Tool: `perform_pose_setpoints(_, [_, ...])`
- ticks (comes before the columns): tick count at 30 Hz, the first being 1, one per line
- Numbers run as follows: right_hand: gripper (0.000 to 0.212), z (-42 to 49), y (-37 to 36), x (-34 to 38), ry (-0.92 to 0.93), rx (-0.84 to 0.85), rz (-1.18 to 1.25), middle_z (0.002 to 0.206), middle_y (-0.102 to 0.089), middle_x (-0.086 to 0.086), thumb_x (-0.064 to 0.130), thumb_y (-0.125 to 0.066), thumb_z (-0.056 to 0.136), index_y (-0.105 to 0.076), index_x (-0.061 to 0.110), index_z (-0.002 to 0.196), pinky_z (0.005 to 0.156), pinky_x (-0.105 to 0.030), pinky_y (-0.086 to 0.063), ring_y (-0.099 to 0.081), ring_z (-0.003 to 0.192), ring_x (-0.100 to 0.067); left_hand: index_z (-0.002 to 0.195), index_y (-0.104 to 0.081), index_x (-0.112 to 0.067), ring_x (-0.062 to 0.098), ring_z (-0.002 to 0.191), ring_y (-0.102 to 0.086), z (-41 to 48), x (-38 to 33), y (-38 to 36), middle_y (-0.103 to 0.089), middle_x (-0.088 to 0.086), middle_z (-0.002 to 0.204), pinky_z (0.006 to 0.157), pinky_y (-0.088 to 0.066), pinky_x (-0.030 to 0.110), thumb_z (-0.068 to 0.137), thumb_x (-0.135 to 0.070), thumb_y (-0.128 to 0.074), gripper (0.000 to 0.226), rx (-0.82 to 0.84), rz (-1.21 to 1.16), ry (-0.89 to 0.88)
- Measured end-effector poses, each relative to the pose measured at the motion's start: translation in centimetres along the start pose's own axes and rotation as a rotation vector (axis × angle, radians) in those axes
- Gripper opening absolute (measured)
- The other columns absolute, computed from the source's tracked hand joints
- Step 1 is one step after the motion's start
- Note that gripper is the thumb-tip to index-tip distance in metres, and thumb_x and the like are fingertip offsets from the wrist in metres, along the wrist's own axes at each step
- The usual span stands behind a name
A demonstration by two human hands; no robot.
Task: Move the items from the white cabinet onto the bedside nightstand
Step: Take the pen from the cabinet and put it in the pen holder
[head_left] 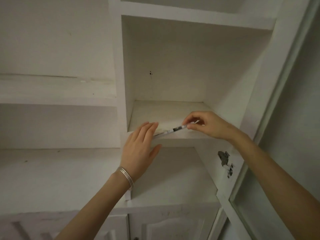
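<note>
Two hands are reaching up to one open compartment of the white cabinet (pixel 119 66), seen from below. The right hand (pixel 206 124) is pinching a slim white stick with a black band, which looks like a pen (pixel 174 130), though the dim light is leaving that unsure. Its fingers (pixel 187 119) are curling down over the stick's upper right end and the thumb is pressing from beneath. The pen is lying tilted across the front part of the compartment's shelf (pixel 166 111), its right end raised in the pinch and its left end running low toward the shelf's front lip. The left hand (pixel 140 149) is grasping nothing: its fingers (pixel 149 129) are lying straight and close together, reaching over the front lip and covering the pen's lower left tip, so whether they are touching it cannot be told, while the thumb is spreading out below the lip. A set of thin silver bangles (pixel 126 177) is sitting on the left wrist. On the cabinet's right upright, just below the right forearm, a metal hinge (pixel 224 157) is showing, and a glazed door (pixel 277 118) is standing open along the right edge of the view. Below, panelled lower doors (pixel 173 227) are showing under a wide white ledge (pixel 52 170).
</note>
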State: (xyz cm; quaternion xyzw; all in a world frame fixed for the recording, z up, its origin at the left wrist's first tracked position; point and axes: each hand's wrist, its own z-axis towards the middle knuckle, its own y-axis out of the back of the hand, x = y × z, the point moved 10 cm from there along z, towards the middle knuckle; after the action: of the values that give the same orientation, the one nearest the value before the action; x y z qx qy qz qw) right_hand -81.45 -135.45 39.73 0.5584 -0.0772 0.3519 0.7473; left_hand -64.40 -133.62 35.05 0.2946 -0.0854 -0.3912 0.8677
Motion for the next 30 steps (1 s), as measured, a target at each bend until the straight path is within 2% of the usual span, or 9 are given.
perform_pose_setpoints(3, [0.01,0.6,-2.9,2.9,0.068,0.096,0.079,0.092,-0.068,0.009,0.011,-0.065,0.084,-0.068,0.018,0.092,0.076,-0.013,-0.046,-0.062,0.085,-0.003,0.102,-0.063,-0.013,0.024,0.086,-0.059,-1.1,0.2,2.2,-0.064,0.003,0.097,0.067,-0.049,0.036,0.085,-0.03,-0.052,0.026,-0.074,0.052,-0.011])
perform_pose_setpoints(5, [0.01,1.0,-4.8,4.3,0.113,0.123,0.111,0.09,-0.068,0.009,0.009,-0.066,0.083,-0.068,0.014,0.092,0.073,-0.011,-0.044,-0.062,0.083,0.0,0.088,-0.065,-0.015,0.023,0.066,-0.058,-2.7,0.9,3.5,-0.063,0.0,0.079,0.052,-0.046,0.034,0.086,-0.027,-0.055,0.016,-0.09,0.083,0.012])
perform_pose_setpoints(8, [0.011,1.5,-8.6,6.5,0.197,0.179,0.105,0.088,-0.069,0.008,0.01,-0.068,0.082,-0.069,0.017,0.09,0.07,-0.011,-0.044,-0.062,0.08,0.0,0.084,-0.065,-0.017,0.019,0.051,-0.054,-6.1,2.7,5.3,-0.062,-0.005,0.066,0.044,-0.042,0.028,0.087,-0.03,-0.056,0.016,-0.056,0.14,0.087])
perform_pose_setpoints(11, [0.013,1.9,-13.4,9.7,0.332,0.257,0.049,0.087,-0.068,0.002,0.013,-0.072,0.079,-0.07,0.013,0.092,0.072,-0.021,-0.05,-0.062,0.079,-0.007,0.085,-0.063,-0.02,0.016,0.044,-0.052,-10.9,5.6,7.2,-0.06,-0.009,0.058,0.04,-0.04,0.025,0.089,-0.037,-0.047,0.024,0.032,0.185,0.247])
perform_pose_setpoints(16, [0.018,1.9,-22.5,16.7,0.486,0.394,0.17,0.083,-0.065,0.007,0.009,-0.075,0.074,-0.069,0.014,0.091,0.072,-0.019,-0.052,-0.063,0.076,-0.009,0.088,-0.057,-0.024,0.007,0.047,-0.055,-20.6,10.2,12.1,-0.058,-0.018,0.061,0.043,-0.047,0.032,0.092,-0.047,-0.03,0.035,0.15,0.176,0.578])
perform_pose_setpoints(21, [0.013,0.6,-32.0,25.6,0.523,0.57,0.344,0.081,-0.067,0.004,0.015,-0.073,0.076,-0.07,0.02,0.088,0.068,-0.017,-0.05,-0.062,0.072,-0.008,0.094,-0.057,-0.02,0.004,0.053,-0.057,-30.6,11.6,19.3,-0.058,-0.017,0.066,0.056,-0.052,0.032,0.097,-0.038,-0.036,0.028,0.243,0.126,0.878])
perform_pose_setpoints(24, [0.01,-1.9,-37.9,32.1,0.609,0.684,0.335,0.078,-0.067,0.003,0.019,-0.072,0.078,-0.069,0.02,0.087,0.064,-0.016,-0.048,-0.06,0.068,-0.006,0.099,-0.055,-0.024,0.001,0.058,-0.056,-37.5,12.0,25.2,-0.058,-0.019,0.068,0.059,-0.051,0.03,0.097,-0.039,-0.038,0.023,0.293,0.234,1.018])
perform_pose_setpoints(27, [0.009,-5.1,-43.0,38.4,0.687,0.754,0.319,0.073,-0.064,0.009,0.019,-0.073,0.078,-0.069,0.017,0.086,0.063,-0.012,-0.044,-0.058,0.066,-0.001,0.105,-0.055,-0.029,0.006,0.071,-0.06,-45.3,11.5,31.9,-0.064,-0.017,0.084,0.063,-0.051,0.03,0.096,-0.037,-0.042,0.018,0.297,0.37,1.136])
perform_pose_setpoints(30, [0.009,-8.9,-47.7,44.9,0.774,0.789,0.286,0.073,-0.062,0.011,0.019,-0.073,0.077,-0.069,0.017,0.085,0.063,-0.015,-0.047,-0.058,0.068,-0.003,0.108,-0.057,-0.026,0.01,0.084,-0.061,-53.0,9.6,38.9,-0.065,-0.011,0.097,0.066,-0.049,0.028,0.095,-0.032,-0.044,0.02,0.277,0.545,1.179])
